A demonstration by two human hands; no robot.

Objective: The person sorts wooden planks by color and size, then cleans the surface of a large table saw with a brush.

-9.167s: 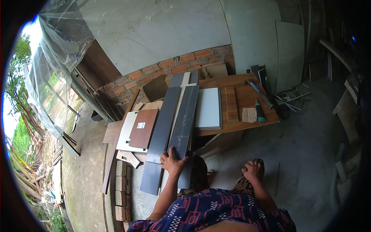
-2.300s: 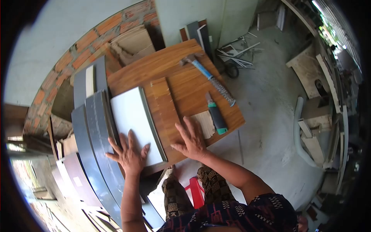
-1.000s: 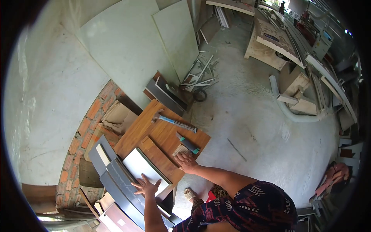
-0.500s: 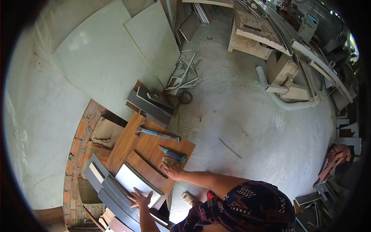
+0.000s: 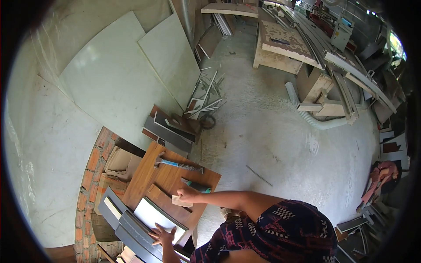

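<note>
A white panel [image 5: 155,217] with a dark edge lies on the brown wooden board [image 5: 151,168]. My left hand [image 5: 162,234] rests on the panel's near end, fingers spread flat, open. My right hand [image 5: 187,194] is closed round a small pale block [image 5: 181,201] with stripes along it, held just above the board to the right of the panel. Beneath that block runs a narrow brown strip [image 5: 162,193]. A green-and-black handled tool [image 5: 199,186] lies just beyond my right hand, partly hidden by it. Farther up the board is a hammer [image 5: 179,164] with a blue handle.
Grey panels [image 5: 136,230] are stacked left of the white one, beside a low brick wall [image 5: 90,171]. Offcuts [image 5: 173,131] lean beyond the board, near large pale sheets [image 5: 114,70]. A worktable [image 5: 285,41] and a ribbed hose [image 5: 313,122] stand at the upper right.
My right hand has turned and lifted slightly leftward, bringing the pale block into view over the strip. My left hand stays on the white panel. The whole view has shifted slightly.
</note>
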